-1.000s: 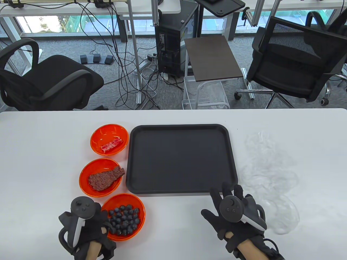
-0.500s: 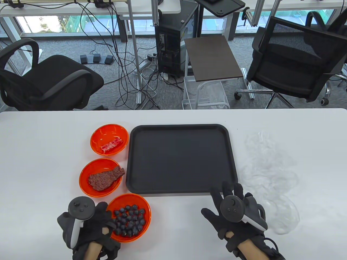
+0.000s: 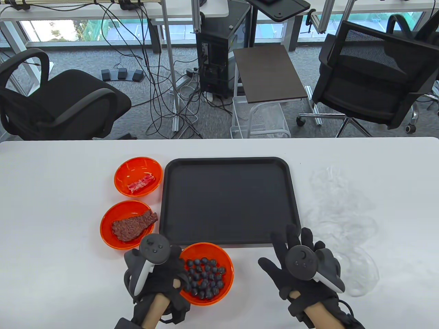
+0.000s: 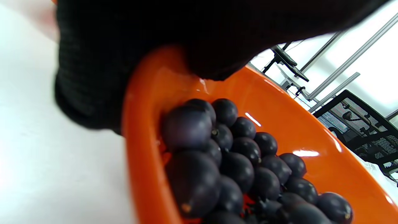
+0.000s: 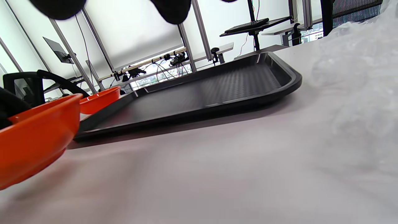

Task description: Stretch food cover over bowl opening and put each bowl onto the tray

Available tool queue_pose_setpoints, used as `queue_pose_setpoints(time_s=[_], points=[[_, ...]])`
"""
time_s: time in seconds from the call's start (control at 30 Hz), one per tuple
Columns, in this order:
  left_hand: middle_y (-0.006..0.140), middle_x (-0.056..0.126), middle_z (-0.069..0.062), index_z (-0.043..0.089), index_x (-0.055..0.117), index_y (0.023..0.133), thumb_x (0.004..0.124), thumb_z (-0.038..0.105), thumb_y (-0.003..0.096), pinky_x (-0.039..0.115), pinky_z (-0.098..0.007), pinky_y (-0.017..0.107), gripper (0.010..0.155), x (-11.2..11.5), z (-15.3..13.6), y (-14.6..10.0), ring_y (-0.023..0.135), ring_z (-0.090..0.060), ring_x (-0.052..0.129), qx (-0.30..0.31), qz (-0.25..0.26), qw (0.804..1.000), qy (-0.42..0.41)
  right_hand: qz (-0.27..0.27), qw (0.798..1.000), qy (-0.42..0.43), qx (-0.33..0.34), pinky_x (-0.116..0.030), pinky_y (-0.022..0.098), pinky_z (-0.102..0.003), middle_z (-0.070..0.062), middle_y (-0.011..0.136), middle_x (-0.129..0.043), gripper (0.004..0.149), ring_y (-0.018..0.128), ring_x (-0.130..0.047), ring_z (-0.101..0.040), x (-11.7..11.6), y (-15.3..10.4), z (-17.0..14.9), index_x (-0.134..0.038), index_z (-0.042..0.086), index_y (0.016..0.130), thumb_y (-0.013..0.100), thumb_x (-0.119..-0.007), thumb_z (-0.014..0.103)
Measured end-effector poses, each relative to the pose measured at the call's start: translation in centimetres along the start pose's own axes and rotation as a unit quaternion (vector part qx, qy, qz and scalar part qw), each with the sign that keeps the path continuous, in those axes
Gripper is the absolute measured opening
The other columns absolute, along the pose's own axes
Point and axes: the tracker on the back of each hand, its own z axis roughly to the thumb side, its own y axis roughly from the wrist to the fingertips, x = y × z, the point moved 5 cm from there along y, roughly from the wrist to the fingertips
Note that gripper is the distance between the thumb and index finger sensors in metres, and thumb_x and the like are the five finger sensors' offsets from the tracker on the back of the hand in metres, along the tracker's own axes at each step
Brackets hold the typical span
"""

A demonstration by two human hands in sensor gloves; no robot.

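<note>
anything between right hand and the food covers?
Nothing visible. The right hand lies open on bare table; the clear food covers sit just to its right, beside the tray.

The orange blueberry bowl [image 3: 206,273] is sitting at six o'clock, just below the black tray [image 3: 228,200], its near-left rim pinched by the left hand [image 3: 161,274]. The tray is lying flat at the centre. At nine o'clock the meat bowl [image 3: 127,224] is resting upright, and at ten o'clock the bowl with red strips [image 3: 138,176]. The clear food covers [image 3: 341,226] are lying crumpled at three to four o'clock.
</note>
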Motion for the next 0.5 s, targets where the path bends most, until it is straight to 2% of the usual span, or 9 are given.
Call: queue_pose_setpoints(time_s=[0.23, 0.5], points=[[0.076, 0.104, -0.016, 0.013, 0.091, 0.094, 0.096, 0.028, 0.0469, 0.109, -0.032, 0.022, 0.049, 3.1, 3.7, 1.3, 0.046, -0.034, 0.119, 0.016, -0.03, 0.999, -0.008, -0.016, 1.0, 0.006, -0.008, -0.012, 0.054, -0.081, -0.026, 0.118, -0.011, 0.091, 0.097, -0.003, -0.063, 0.7, -0.2, -0.6, -0.031, 0.017, 0.12, 0.051, -0.052, 0.071], [0.078, 0.103, -0.015, 0.014, 0.091, 0.094, 0.095, 0.028, 0.0472, 0.109, -0.032, 0.023, 0.049, 5.4, 5.5, 2.4, 0.048, -0.033, 0.119, 0.022, -0.052, 0.998, -0.007, -0.015, 1.0, 0.008, -0.014, -0.012, 0.054, -0.081, -0.026, 0.118, -0.011, 0.09, 0.097, -0.003, -0.063, 0.8, -0.3, -0.7, -0.031, 0.017, 0.12, 0.051, -0.053, 0.07]])
